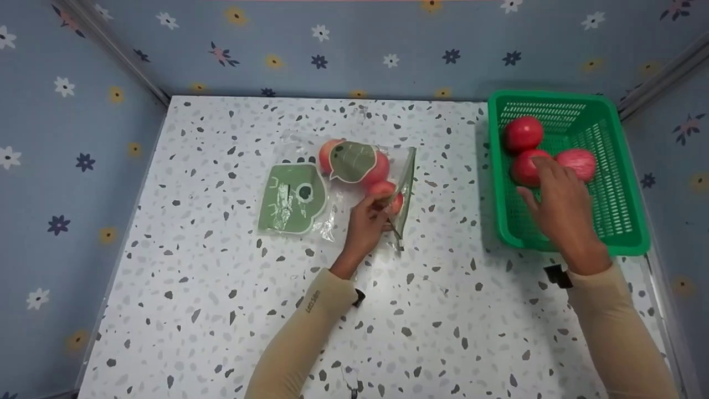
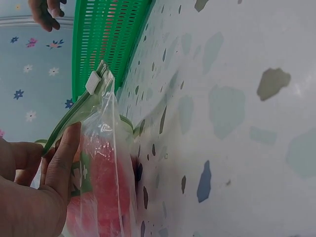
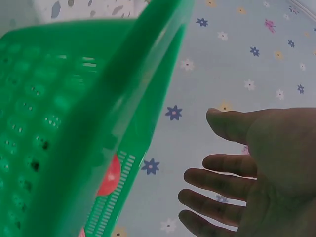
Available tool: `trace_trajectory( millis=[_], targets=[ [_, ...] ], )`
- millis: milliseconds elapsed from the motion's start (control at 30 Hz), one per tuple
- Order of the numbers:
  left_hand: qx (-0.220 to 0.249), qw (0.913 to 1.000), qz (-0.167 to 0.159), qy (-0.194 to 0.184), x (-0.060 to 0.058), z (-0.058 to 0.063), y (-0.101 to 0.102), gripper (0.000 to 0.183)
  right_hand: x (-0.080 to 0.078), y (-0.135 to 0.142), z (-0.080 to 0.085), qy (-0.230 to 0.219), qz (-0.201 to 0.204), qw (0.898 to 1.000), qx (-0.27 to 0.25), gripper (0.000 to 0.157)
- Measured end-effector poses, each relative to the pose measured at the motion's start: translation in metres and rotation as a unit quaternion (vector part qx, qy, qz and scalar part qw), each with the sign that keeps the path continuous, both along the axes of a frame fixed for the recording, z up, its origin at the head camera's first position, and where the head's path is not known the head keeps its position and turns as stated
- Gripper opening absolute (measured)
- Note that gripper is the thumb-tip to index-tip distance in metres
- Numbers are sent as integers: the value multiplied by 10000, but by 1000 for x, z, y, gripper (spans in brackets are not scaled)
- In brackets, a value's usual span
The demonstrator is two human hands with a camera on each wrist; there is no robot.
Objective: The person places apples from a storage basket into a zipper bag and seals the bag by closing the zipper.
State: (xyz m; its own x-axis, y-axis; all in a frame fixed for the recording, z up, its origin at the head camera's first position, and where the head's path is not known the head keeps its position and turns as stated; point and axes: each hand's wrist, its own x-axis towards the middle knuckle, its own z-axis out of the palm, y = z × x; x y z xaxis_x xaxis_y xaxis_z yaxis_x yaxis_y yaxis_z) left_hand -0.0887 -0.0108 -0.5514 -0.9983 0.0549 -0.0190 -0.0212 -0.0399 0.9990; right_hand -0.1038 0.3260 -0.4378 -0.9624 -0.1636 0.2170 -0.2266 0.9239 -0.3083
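Observation:
My left hand (image 1: 365, 226) pinches the open-side edge of a clear zip bag (image 1: 293, 199) with green cartoon prints, lying on the table. Inside the bag are red apples (image 1: 376, 169), partly covered by the print. The left wrist view shows thumb and fingers on the green zip strip (image 2: 64, 121), with a white slider (image 2: 93, 82) at its end. Over the green basket (image 1: 501, 221) hovers my right hand (image 1: 565, 208), its fingers spread and holding nothing in the right wrist view. Beneath and beyond it lie three red apples (image 1: 523, 134) in the basket.
The speckled white table (image 1: 432, 332) carries the bag near its middle and the basket at the far right. Flower-patterned walls (image 1: 354, 50) enclose the back and both sides, with the basket close to the back right corner.

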Motion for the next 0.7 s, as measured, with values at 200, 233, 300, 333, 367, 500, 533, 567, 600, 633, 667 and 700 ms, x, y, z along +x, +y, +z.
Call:
trace_trajectory(
  millis=[200,233,300,333,367,500,533,567,600,633,667,700],
  targets=[
    [-68,9999,52,-86,0,1,0,28,-7,14,5,-192,-134,9997,-43,58],
    [-83,9999,61,-96,0,1,0,27,-8,16,6,-186,-141,9997,-42,57],
    [-58,9999,71,-133,0,2,1,28,-11,19,6,-165,-156,9997,-30,55],
    [-41,9999,75,-144,0,2,1,28,-12,21,6,-129,-146,9998,-5,55],
    [-18,9998,75,-158,0,2,1,28,-13,23,6,-107,-138,9998,17,55],
    [58,9998,60,-167,1,3,0,30,-20,29,6,-70,-112,9998,120,57],
    [64,9998,59,-163,1,2,0,31,-22,31,6,-53,-100,9998,141,58],
    [85,9998,51,-155,1,2,0,31,-24,32,6,-75,-109,9998,154,58],
    [97,9998,45,-144,1,2,0,32,-26,34,6,-114,-130,9997,174,59],
    [86,9999,29,-99,1,2,0,31,-28,35,6,-142,-151,9996,210,59],
    [65,10000,19,-54,1,1,0,30,-30,36,6,-195,-180,9994,238,59],
    [57,10000,7,0,2,1,-1,30,-32,37,6,-228,-199,9992,265,59]
  ],
)
